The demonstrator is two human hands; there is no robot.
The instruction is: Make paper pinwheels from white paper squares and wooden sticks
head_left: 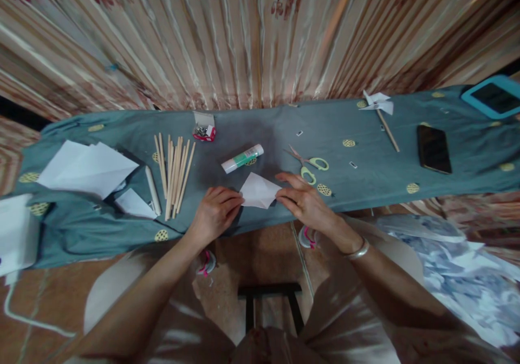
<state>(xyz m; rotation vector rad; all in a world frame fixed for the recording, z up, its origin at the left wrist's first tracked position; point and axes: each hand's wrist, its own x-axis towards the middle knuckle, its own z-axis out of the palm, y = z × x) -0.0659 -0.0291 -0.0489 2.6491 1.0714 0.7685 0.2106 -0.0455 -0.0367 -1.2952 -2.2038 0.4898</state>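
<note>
A small white paper square (258, 192), turned corner-up, is stretched between my two hands near the table's front edge. My left hand (218, 209) pinches its left corner between thumb and fingers. At the opposite corner, my right hand (303, 199) grips the paper with thumb and a fingertip, its index finger lifted. Just beyond the paper lies a green and white glue stick (242, 158). Scissors (307, 164) with light green handles rest behind my right hand. A paper pinwheel (378, 103) on a wooden stick (388, 130) lies farther back on the right.
Left of my hands are several wooden sticks (174, 174), a white pen-like rod (153, 190) and paper sheets (87, 166). A small red box of metal pins (204, 127) stands behind. A phone (434, 148) and blue-framed tablet (498, 97) lie right. Scrap paper (475, 283) fills a bag below.
</note>
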